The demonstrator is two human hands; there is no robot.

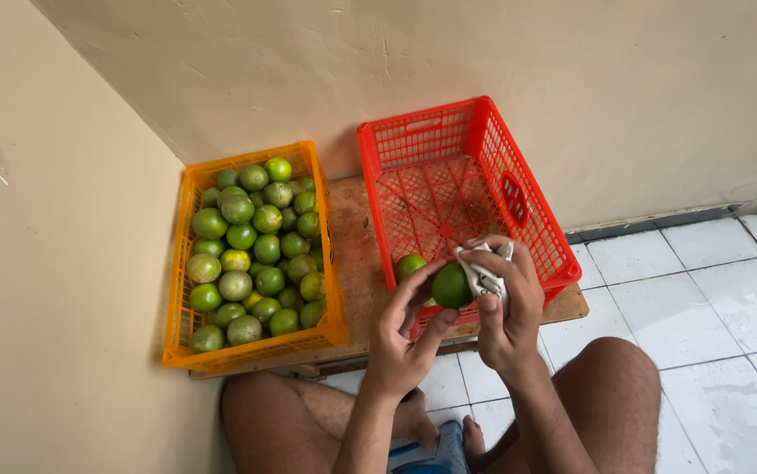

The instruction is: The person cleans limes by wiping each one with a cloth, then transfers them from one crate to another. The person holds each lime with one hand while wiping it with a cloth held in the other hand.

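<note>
My left hand (pixel 405 329) holds a green lime (pixel 450 286) by its fingertips above the near edge of a red plastic crate (pixel 457 149). My right hand (pixel 505 298) presses a white patterned cloth (pixel 486 274) against the lime's right side. One more green lime (pixel 410 266) lies inside the red crate at its near left corner. To the left, an orange plastic crate (pixel 178 303) is filled with several green limes (pixel 251 241).
Both crates rest on a low wooden board (pixel 356 254) in a corner between two beige walls. White floor tiles (pixel 712 298) spread to the right. My bare knees (pixel 611 364) and feet are at the bottom of the view.
</note>
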